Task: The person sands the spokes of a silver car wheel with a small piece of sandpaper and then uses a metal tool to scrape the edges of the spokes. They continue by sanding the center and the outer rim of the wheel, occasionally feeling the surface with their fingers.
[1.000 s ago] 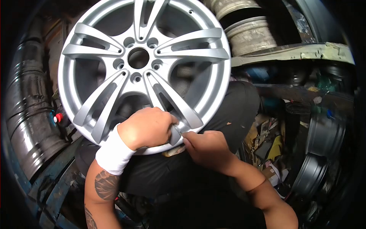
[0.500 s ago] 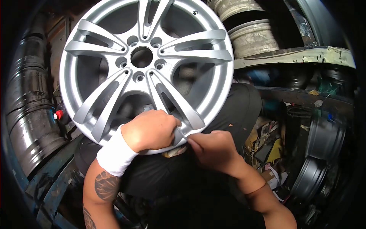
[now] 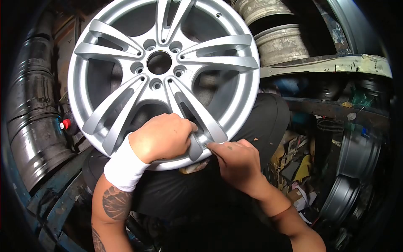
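Observation:
A silver alloy wheel rim (image 3: 210,122) with paired spokes rests across my lap, its face turned up. My left hand (image 3: 163,136), with a white band at the wrist, is closed over the lower spoke near the outer lip; the fingertips are partly hidden behind the spoke. On the right of that spoke's end, my right hand (image 3: 239,159) is closed, thumb and forefinger pressed together against the metal. Whatever is pinched there is too small or hidden to make out. A small pale lump (image 3: 195,167) shows beneath the rim's bottom edge.
Dark glossy wheel barrels (image 3: 35,122) are stacked along the left. Dull, worn rims (image 3: 281,44) sit on a shelf (image 3: 327,65) at upper right. Grey rims (image 3: 359,151) stand lower right beside mixed scraps (image 3: 294,164). A red-capped bottle (image 3: 65,124) is left of the wheel.
The wheel has shifted slightly right and down in view. My right fingertips have moved a little up along the spoke's end, while my left hand keeps its grip.

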Available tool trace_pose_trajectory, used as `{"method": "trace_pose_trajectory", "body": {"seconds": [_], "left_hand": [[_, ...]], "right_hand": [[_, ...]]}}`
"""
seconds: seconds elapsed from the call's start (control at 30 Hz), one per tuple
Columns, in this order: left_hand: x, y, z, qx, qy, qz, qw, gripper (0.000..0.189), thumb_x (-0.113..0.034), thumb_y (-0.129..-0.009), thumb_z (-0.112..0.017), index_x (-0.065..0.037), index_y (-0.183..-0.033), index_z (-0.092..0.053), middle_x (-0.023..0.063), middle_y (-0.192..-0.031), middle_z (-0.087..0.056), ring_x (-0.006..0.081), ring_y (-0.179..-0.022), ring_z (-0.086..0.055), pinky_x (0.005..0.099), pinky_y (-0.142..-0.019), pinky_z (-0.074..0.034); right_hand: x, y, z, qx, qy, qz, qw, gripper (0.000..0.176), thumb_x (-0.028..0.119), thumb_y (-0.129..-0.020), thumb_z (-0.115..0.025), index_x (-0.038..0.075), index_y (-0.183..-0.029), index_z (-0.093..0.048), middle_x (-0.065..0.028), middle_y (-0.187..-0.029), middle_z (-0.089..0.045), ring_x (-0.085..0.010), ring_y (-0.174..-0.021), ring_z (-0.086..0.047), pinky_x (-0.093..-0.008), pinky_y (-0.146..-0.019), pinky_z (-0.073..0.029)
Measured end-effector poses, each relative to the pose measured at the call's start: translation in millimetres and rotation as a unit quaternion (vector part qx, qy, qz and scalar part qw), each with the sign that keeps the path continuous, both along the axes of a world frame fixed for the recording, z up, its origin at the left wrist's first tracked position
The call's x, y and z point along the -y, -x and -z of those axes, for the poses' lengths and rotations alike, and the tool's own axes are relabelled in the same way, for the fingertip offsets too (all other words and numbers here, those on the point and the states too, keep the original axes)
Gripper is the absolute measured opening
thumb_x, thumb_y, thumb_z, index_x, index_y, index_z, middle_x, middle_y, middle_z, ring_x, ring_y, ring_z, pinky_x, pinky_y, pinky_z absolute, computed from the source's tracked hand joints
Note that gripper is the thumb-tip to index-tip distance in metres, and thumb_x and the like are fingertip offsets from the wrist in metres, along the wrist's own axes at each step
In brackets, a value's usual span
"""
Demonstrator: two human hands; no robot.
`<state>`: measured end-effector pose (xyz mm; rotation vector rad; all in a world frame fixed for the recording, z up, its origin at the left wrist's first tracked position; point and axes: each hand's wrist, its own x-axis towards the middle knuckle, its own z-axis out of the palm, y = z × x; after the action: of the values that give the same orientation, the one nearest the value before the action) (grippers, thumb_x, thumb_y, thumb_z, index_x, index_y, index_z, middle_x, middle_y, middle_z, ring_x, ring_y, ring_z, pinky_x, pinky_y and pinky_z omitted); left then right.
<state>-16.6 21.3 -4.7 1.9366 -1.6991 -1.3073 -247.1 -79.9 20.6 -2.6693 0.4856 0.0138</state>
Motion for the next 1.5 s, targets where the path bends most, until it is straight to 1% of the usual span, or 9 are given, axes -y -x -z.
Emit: {"method": "trace_pose_trajectory", "body": {"seconds": [0.1, 0.23, 0.37, 0.6, 0.8, 0.9, 1.2, 1.3, 1.5], "left_hand": [[0, -1, 1, -0.015, 0.014, 0.003, 1.000, 0.041, -0.008, -0.088, -0.065, -0.003, -0.127, -0.078, 0.0253, -0.103, -0.078, 0.0420, -0.100, -0.076, 0.0486, -0.094, -0.060], [-1, 3, 5, -0.021, 0.021, 0.008, 1.000, 0.039, -0.009, -0.089, -0.065, -0.003, -0.126, -0.078, 0.0248, -0.102, -0.078, 0.0419, -0.100, -0.076, 0.0485, -0.094, -0.059], [2, 9, 2, -0.015, -0.003, 0.034, 0.999, 0.038, -0.010, -0.089, -0.065, -0.004, -0.124, -0.079, 0.0248, -0.101, -0.078, 0.0421, -0.098, -0.076, 0.0490, -0.093, -0.059], [2, 0, 0, 0.002, -0.002, -0.002, 1.000, 0.039, -0.010, -0.088, -0.065, -0.004, -0.125, -0.079, 0.0248, -0.100, -0.078, 0.0427, -0.096, -0.076, 0.0486, -0.092, -0.060], [3, -5, 1, -0.011, 0.016, -0.014, 1.000, 0.040, -0.009, -0.087, -0.064, -0.002, -0.123, -0.079, 0.0263, -0.101, -0.078, 0.0428, -0.097, -0.076, 0.0476, -0.094, -0.060], [2, -5, 8, -0.009, 0.020, -0.010, 1.000, 0.041, -0.009, -0.086, -0.064, -0.001, -0.123, -0.079, 0.0269, -0.100, -0.078, 0.0431, -0.097, -0.076, 0.0476, -0.094, -0.060], [2, -7, 9, -0.011, 0.020, -0.029, 0.999, 0.040, -0.009, -0.086, -0.063, 0.000, -0.122, -0.079, 0.0272, -0.099, -0.077, 0.0433, -0.096, -0.076, 0.0481, -0.094, -0.060], [3, -8, 10, -0.004, 0.021, -0.023, 1.000, 0.039, -0.009, -0.087, -0.063, 0.000, -0.121, -0.079, 0.0271, -0.099, -0.077, 0.0432, -0.095, -0.076, 0.0484, -0.093, -0.060], [3, -9, 9, -0.001, 0.019, -0.027, 0.999, 0.038, -0.010, -0.089, -0.063, 0.000, -0.122, -0.079, 0.0265, -0.102, -0.078, 0.0430, -0.097, -0.076, 0.0484, -0.095, -0.060]], "right_hand": [[-16, 1, -7, -0.128, 0.009, -0.082, 0.988, 0.025, 0.004, -0.086, -0.075, 0.015, -0.108, -0.078, -0.0023, -0.078, -0.072, -0.0234, -0.074, -0.073, -0.0375, -0.064, -0.048], [-4, 4, 1, 0.016, -0.021, 0.004, 1.000, 0.025, 0.001, -0.086, -0.073, 0.015, -0.106, -0.078, -0.0030, -0.079, -0.072, -0.0261, -0.072, -0.071, -0.0381, -0.064, -0.048], [-10, 4, 1, -0.064, -0.036, -0.024, 0.997, 0.021, 0.004, -0.089, -0.074, 0.014, -0.107, -0.079, -0.0053, -0.088, -0.078, -0.0250, -0.075, -0.074, -0.0371, -0.065, -0.051], [4, -5, -6, -0.022, -0.059, 0.036, 0.997, 0.011, 0.015, -0.103, -0.067, 0.008, -0.108, -0.073, -0.0133, -0.071, -0.072, -0.0384, -0.061, -0.070, -0.0480, -0.059, -0.057], [-14, -2, 1, -0.023, -0.070, 0.042, 0.996, 0.010, 0.010, -0.101, -0.070, 0.008, -0.109, -0.076, -0.0159, -0.065, -0.067, -0.0364, -0.059, -0.069, -0.0462, -0.056, -0.054], [-11, -2, 7, -0.041, -0.089, 0.046, 0.994, 0.014, 0.016, -0.104, -0.065, 0.006, -0.109, -0.073, -0.0183, -0.062, -0.066, -0.0410, -0.059, -0.069, -0.0517, -0.058, -0.056], [-4, -8, 0, -0.043, -0.175, 0.079, 0.981, 0.016, 0.015, -0.105, -0.063, 0.004, -0.110, -0.073, -0.0228, -0.064, -0.065, -0.0452, -0.062, -0.069, -0.0536, -0.061, -0.056], [-4, -12, -4, -0.044, -0.173, 0.092, 0.980, 0.012, 0.009, -0.103, -0.067, 0.003, -0.108, -0.075, -0.0215, -0.066, -0.064, -0.0403, -0.061, -0.068, -0.0450, -0.057, -0.052], [-10, -10, -7, -0.085, -0.113, 0.050, 0.989, 0.012, 0.011, -0.105, -0.066, 0.003, -0.108, -0.074, -0.0229, -0.069, -0.066, -0.0434, -0.066, -0.069, -0.0503, -0.061, -0.054]]}}
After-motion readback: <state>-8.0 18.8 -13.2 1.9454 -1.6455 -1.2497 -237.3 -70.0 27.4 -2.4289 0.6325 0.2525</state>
